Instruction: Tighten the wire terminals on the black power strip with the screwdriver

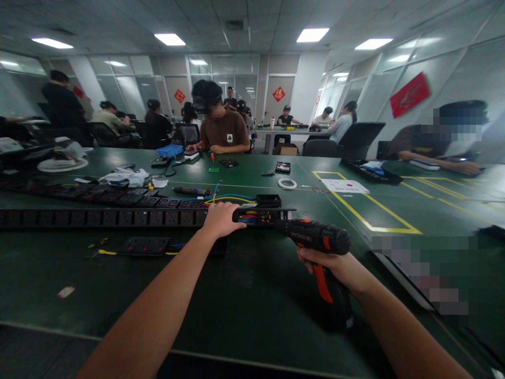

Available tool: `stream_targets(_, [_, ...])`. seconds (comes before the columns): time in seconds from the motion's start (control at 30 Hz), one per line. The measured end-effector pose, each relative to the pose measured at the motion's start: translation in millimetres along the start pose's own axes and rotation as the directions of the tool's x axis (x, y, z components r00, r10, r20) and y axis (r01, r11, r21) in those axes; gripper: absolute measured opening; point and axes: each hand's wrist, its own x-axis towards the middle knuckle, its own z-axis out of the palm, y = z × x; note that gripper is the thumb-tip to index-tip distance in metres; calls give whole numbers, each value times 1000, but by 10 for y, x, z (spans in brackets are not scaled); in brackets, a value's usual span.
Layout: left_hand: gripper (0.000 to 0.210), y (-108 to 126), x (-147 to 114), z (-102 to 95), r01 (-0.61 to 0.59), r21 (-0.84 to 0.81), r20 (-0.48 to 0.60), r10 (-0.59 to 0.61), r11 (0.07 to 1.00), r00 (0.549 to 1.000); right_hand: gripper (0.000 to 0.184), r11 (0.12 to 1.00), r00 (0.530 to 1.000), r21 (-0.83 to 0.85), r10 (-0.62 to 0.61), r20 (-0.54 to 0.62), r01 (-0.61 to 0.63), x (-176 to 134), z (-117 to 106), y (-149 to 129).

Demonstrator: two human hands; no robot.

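Note:
My right hand (329,260) is wrapped around the grip of a black and orange cordless drill (315,235). Its nose points left, at the open end of a long black power strip (126,218) lying across the table. Coloured wires (249,217) and small metal parts show inside that end; whether the bit touches one of them I cannot tell. My left hand (222,219) grips the strip just left of the opening, thumb toward the wires. Behind it, blue and yellow wires (232,198) run to a black end piece (269,200).
A second row of sockets (130,198) lies behind the strip, a loose socket piece (145,245) in front. On the green table (244,300) are a screwdriver-like tool (192,191), a white tape roll (287,183) and a paper sheet (344,186). Co-workers sit opposite and at the right.

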Motion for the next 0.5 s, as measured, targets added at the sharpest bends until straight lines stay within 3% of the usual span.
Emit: stream_targets(0.5, [66,10,8,10,1,9,-2,-1,1000,1000,43,999,999,1,34,-20,-34,-8,22,-28])
